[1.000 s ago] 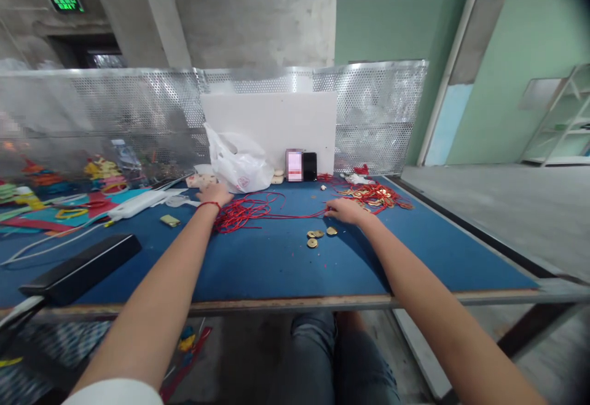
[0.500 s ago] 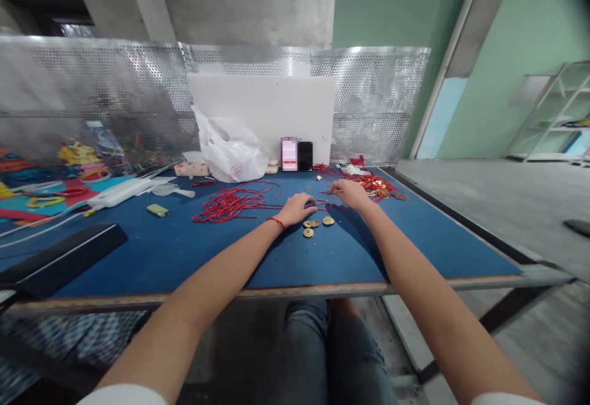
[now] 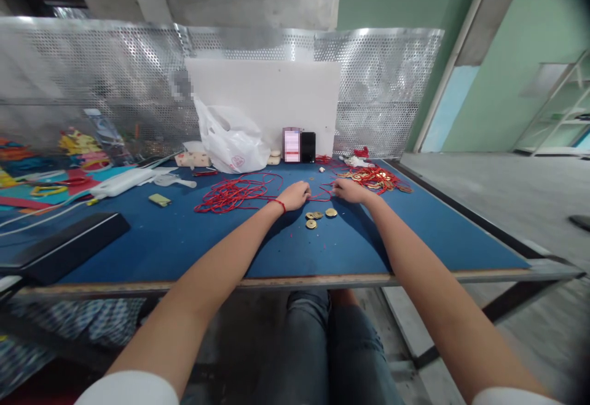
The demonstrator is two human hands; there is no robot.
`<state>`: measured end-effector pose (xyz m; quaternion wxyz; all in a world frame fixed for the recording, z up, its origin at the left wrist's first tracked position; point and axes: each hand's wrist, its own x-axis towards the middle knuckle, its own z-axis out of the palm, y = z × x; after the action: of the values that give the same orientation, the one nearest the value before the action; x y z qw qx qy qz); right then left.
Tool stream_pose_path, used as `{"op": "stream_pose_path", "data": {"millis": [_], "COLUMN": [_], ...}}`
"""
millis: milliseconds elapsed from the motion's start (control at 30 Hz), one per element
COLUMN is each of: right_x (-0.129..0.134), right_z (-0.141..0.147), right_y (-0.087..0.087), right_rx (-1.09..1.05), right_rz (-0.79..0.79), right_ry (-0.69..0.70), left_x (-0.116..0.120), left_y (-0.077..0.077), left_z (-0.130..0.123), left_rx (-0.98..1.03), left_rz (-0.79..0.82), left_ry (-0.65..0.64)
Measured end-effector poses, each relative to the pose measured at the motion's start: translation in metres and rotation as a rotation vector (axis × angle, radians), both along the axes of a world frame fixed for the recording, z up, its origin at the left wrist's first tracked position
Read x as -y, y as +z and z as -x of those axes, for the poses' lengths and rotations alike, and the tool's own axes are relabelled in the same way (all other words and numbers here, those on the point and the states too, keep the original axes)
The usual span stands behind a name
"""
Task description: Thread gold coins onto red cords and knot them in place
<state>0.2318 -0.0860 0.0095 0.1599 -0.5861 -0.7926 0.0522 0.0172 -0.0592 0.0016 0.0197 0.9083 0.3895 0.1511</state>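
My left hand (image 3: 295,196), with a red bracelet at the wrist, is closed on a thin red cord (image 3: 321,200) just above the table. Opposite it, my right hand (image 3: 349,190) has its fingers pinched on the same cord, which loops across the gap between both hands. Several gold-coloured coins lie just in front of the hands, among them a coin (image 3: 311,224) with a hole and a separate coin (image 3: 331,212) nearer the right hand. Left of my left hand spreads a loose tangle of red cord (image 3: 230,196). The exact fingertip grips are too small to make out.
Red cords with coins (image 3: 380,179) are heaped at the right back of the blue table (image 3: 184,251). Behind stand a white plastic bag (image 3: 235,144) and a phone (image 3: 292,145). A black bar-shaped object (image 3: 69,248), cables and scissors (image 3: 50,189) occupy the left.
My left fingers have curled in from a flatter pose. My right fingers have drawn back slightly and closed more. The cord between them now bends in a loop; the camera view has tilted down.
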Motion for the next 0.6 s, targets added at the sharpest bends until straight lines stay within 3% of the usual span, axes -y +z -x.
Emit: {"op": "stream_pose_path", "data": {"millis": [167,333,467,600], "right_x": [0.000,-0.001,-0.002,-0.007], "right_z": [0.009,0.019,0.021,0.017], "right_y": [-0.002,-0.010,-0.014,-0.018], "right_rx": [-0.181,-0.253,-0.238,-0.232], "right_rz": [-0.109,-0.159,-0.164,-0.164], "right_ry": [0.074,0.181,0.156,0.114], "left_x": [-0.001,-0.001,-0.001,-0.002], "left_y": [0.005,0.000,0.002,0.015], "left_z": [0.010,0.004,0.001,0.011], "left_rx": [0.044,0.022,-0.063,-0.187], "left_rz": [0.070,0.084,0.073,0.154], "left_ry": [0.015,0.026,0.078,0.046]}}
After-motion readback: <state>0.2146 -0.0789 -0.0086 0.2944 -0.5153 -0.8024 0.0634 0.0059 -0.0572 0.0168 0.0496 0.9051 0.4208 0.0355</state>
